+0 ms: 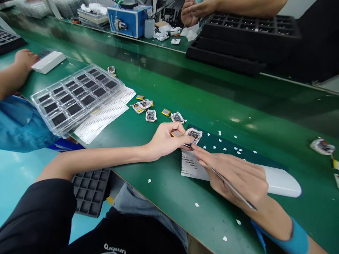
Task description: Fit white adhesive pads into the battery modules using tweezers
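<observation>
My left hand [169, 141] grips a small white-rimmed circuit assembly [194, 135], and a yellow-edged battery [176, 133] shows between its fingers. In my right hand [235, 173] is a thin metal tool, probably tweezers [230, 187], its tip meeting the near edge of the assembly. The tip itself is mostly hidden by fingers. Beneath my right hand lies a white label sheet [192, 165] with printed lines, its far end curling up. Just beyond my left hand sit another circuit assembly [177, 117] and its battery [166, 112].
More assemblies [150, 115] lie left of centre. A clear compartment tray [79, 95] rests on paper sheets [103, 120]. White stickers [219, 140] dot the green table [148, 158]. Other people's hands [25, 60] show at left and top. Black trays [238, 42] and a blue box [129, 21] stand opposite.
</observation>
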Demonstrator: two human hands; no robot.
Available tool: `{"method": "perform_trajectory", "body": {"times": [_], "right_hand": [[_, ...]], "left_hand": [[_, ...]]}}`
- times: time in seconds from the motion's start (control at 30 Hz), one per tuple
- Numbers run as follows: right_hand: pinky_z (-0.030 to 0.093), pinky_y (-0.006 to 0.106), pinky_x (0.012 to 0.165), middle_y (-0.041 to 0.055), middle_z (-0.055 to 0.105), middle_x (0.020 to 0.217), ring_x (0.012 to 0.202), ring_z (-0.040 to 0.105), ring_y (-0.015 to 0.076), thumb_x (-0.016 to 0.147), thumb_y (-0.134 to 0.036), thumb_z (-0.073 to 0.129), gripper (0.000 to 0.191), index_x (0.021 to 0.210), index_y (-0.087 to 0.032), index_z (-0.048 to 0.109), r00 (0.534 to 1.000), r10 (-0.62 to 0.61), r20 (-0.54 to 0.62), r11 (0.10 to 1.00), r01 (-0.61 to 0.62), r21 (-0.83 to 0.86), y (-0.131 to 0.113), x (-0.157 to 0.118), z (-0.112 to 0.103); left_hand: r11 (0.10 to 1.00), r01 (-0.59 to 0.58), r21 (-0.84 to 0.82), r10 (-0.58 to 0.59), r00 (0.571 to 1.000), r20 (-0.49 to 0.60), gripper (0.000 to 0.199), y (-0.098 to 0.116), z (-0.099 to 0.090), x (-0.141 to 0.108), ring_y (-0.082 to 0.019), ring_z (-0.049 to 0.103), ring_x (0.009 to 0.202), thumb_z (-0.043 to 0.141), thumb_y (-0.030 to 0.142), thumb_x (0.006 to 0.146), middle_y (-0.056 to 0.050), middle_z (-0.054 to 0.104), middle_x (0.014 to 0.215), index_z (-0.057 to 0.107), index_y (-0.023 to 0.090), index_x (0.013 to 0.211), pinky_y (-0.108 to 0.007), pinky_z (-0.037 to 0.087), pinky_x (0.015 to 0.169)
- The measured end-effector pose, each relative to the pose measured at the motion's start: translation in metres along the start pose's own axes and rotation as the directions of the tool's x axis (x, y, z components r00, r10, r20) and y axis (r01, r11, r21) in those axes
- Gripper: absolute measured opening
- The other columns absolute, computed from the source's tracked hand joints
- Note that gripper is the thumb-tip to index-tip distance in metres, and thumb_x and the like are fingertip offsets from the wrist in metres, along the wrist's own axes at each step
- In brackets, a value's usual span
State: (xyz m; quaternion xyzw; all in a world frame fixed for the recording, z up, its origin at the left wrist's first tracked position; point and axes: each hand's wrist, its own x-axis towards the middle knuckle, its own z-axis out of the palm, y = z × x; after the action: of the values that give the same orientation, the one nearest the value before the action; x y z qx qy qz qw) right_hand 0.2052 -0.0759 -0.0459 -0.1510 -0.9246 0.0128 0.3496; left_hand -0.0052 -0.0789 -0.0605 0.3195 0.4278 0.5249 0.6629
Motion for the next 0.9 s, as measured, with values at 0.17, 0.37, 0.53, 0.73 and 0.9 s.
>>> {"method": "perform_trajectory", "body": {"times": [0.17, 0.37, 0.53, 0.73, 0.9], "right_hand": [[0.072, 0.034, 0.071, 0.0005, 0.084, 0.118, 0.081, 0.084, 0.0231, 0.104, -0.004, 0.067, 0.07, 0.164, -0.036, 0.051, 0.992, 0.126, -0.019, 0.989, -0.124, 0.075, 0.003, -0.005, 0.006], [0.071, 0.034, 0.073, -0.0024, 0.085, 0.111, 0.08, 0.084, 0.0228, 0.107, -0.008, 0.065, 0.057, 0.153, -0.041, 0.063, 0.972, 0.232, -0.027, 0.972, -0.23, 0.055, 0.005, -0.004, 0.0], [0.072, 0.036, 0.077, -0.0006, 0.084, 0.116, 0.084, 0.084, 0.0247, 0.104, -0.008, 0.069, 0.058, 0.154, -0.038, 0.063, 0.987, 0.159, -0.016, 0.984, -0.157, 0.081, 0.007, -0.006, 0.002], [0.071, 0.033, 0.073, -0.001, 0.084, 0.117, 0.085, 0.084, 0.0219, 0.106, -0.008, 0.066, 0.052, 0.149, -0.037, 0.067, 0.985, 0.171, 0.021, 0.978, -0.172, 0.118, 0.009, -0.002, 0.002], [0.071, 0.04, 0.072, -0.0002, 0.085, 0.099, 0.081, 0.083, 0.0241, 0.112, -0.026, 0.062, 0.022, 0.125, -0.036, 0.077, 0.858, 0.504, -0.099, 0.856, -0.48, 0.193, 0.014, 0.002, -0.001]], "left_hand": [[0.998, 0.066, 0.022, -0.067, 0.997, 0.028, 0.036, -0.003, 0.001, 0.001, -0.013, 0.073, 0.058, 0.096, 0.023, 0.077, 0.002, 0.071, 0.065, 0.061, 0.014, 0.077, -0.025, 0.064, 0.062], [0.998, 0.06, 0.028, -0.061, 0.998, 0.021, 0.043, -0.001, 0.003, 0.002, -0.013, 0.074, 0.056, 0.101, 0.03, 0.074, 0.001, 0.073, 0.067, 0.062, 0.014, 0.085, -0.023, 0.064, 0.059], [0.997, 0.059, 0.039, -0.06, 0.998, 0.025, 0.037, -0.001, 0.003, 0.002, -0.013, 0.074, 0.056, 0.096, 0.026, 0.08, 0.003, 0.071, 0.066, 0.062, 0.014, 0.084, -0.024, 0.066, 0.061], [0.997, 0.081, 0.021, -0.081, 0.997, 0.001, 0.023, -0.005, -0.002, 0.006, -0.013, 0.077, 0.064, 0.088, 0.016, 0.087, 0.001, 0.075, 0.071, 0.066, 0.012, 0.09, -0.027, 0.07, 0.074], [0.998, 0.05, 0.03, -0.051, 0.998, 0.032, 0.024, -0.005, -0.003, 0.007, -0.015, 0.081, 0.07, 0.088, 0.014, 0.085, -0.001, 0.077, 0.078, 0.069, 0.012, 0.099, -0.028, 0.07, 0.081]]}}
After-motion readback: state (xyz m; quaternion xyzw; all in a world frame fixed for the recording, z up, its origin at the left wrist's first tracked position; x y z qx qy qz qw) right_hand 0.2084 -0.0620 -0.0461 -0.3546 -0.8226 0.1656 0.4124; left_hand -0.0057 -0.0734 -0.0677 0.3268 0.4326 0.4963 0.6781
